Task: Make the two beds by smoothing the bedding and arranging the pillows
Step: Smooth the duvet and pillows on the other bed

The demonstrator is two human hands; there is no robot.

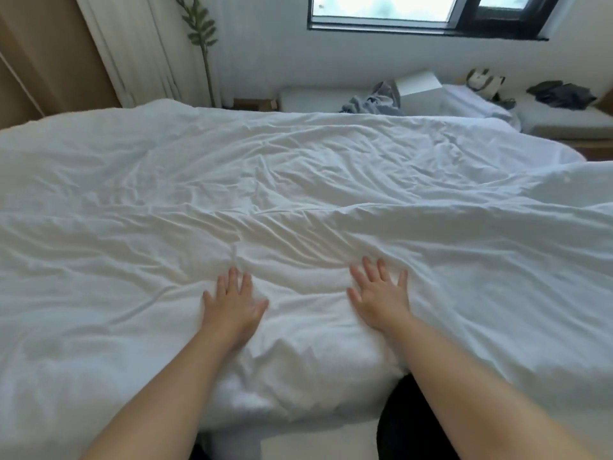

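1. White duvet point(298, 180) spread over the near bed, heavily creased, wrinkles bunched across the middle.
2. Left hand point(232, 303) flat on the duvet near its front edge, fingers straight and spread, gripping nothing.
3. Right hand point(379, 293) flat beside it, a little apart, fingers splayed, palm pressing cloth, nothing held.
4. Second bed point(331, 97) behind, under the window point(381, 11); grey clothes point(374, 101) and a pillow point(471, 101) lie on it.
5. Curtain point(132, 51) and plant point(202, 38) at far left.
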